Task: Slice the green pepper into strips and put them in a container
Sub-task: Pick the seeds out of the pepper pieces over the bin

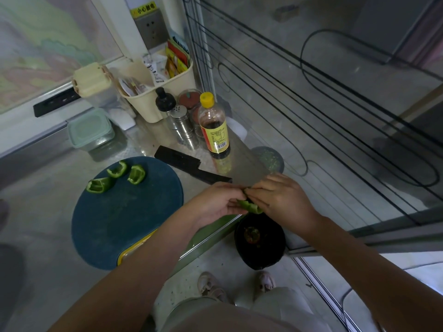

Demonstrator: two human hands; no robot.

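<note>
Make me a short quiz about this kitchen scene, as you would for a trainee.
1. How many cut green pepper pieces lie on the round dark-blue cutting board?
2. True or false: the right hand grips the long black knife.
3. The left hand and the right hand pinch a curled green pepper piece between them. Over what do they hold it?
A. a black round bin on the floor
B. a white plate
C. a frying pan

Key: 1. Three. 2. False: the knife lies untouched on the steel counter. 3. A.
</note>
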